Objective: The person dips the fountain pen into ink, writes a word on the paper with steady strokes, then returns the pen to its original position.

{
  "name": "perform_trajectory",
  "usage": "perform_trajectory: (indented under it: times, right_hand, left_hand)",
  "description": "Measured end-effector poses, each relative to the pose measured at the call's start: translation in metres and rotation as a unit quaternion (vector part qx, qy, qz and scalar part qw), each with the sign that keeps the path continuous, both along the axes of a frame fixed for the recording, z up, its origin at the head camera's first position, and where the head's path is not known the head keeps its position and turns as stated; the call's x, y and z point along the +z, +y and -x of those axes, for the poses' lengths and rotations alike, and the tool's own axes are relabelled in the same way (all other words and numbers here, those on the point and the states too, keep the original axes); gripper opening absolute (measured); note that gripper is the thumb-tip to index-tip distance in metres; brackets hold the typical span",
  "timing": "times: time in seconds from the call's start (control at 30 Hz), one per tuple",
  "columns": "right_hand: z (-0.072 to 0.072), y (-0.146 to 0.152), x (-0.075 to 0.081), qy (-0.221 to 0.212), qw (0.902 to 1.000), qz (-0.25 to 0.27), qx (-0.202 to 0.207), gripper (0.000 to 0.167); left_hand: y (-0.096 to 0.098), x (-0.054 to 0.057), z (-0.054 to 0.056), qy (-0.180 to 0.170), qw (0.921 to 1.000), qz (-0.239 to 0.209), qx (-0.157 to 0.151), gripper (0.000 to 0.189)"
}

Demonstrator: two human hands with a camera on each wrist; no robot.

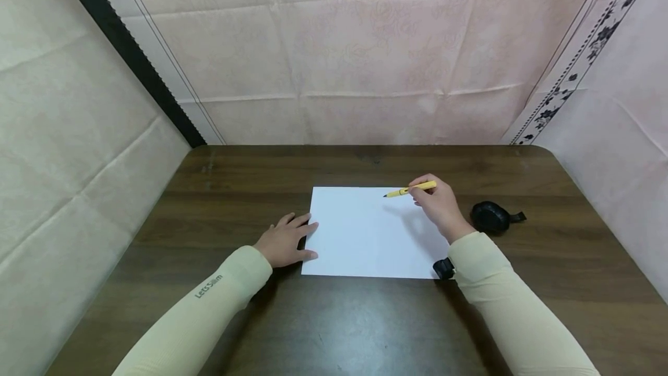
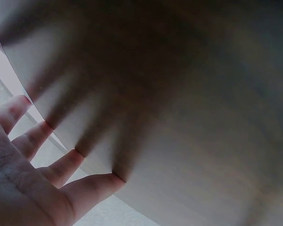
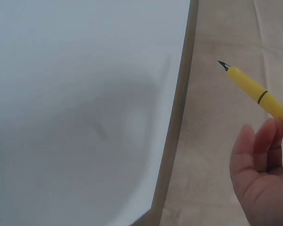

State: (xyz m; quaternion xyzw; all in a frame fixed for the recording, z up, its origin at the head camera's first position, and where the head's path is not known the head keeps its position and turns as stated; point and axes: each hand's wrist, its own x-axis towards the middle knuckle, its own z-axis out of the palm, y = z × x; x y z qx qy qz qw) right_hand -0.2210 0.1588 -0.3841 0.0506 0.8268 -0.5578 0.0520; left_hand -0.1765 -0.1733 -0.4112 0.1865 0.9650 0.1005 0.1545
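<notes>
A blank white sheet of paper point(image 1: 365, 234) lies on the brown wooden table point(image 1: 334, 324). My left hand point(image 1: 284, 242) is at the sheet's left edge, fingers spread and fingertips on the paper's margin; in the left wrist view the left hand point(image 2: 42, 179) shows its straight fingertips pressing on the surface. Above the sheet's upper right part, my right hand point(image 1: 437, 205) pinches a yellow fountain pen point(image 1: 402, 191). The pen's dark nib points left. In the right wrist view the fountain pen point(image 3: 254, 89) shows a black ring round its barrel, and curled fingers point(image 3: 245, 146) below it.
A black rounded object with a short tab point(image 1: 490, 217) lies on the table just right of my right wrist. A small black device point(image 1: 443, 268) sits at the right cuff. Pale patterned cloth point(image 1: 365, 51) hangs behind the table and along both sides.
</notes>
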Motion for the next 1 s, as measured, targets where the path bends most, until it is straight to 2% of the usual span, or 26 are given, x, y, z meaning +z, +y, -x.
perform_trajectory:
  times: [0.43, 1.0]
  right_hand:
    - [0.005, -0.016, -0.008, -0.005, 0.9999, 0.011, 0.008, 0.026]
    - [0.012, -0.04, -0.018, -0.001, 0.9997, 0.012, 0.021, 0.022]
  left_hand:
    - [0.001, 0.002, -0.002, -0.002, 1.0, 0.0, 0.0, 0.07]
    - [0.0, -0.002, 0.001, -0.001, 1.0, 0.007, -0.001, 0.071]
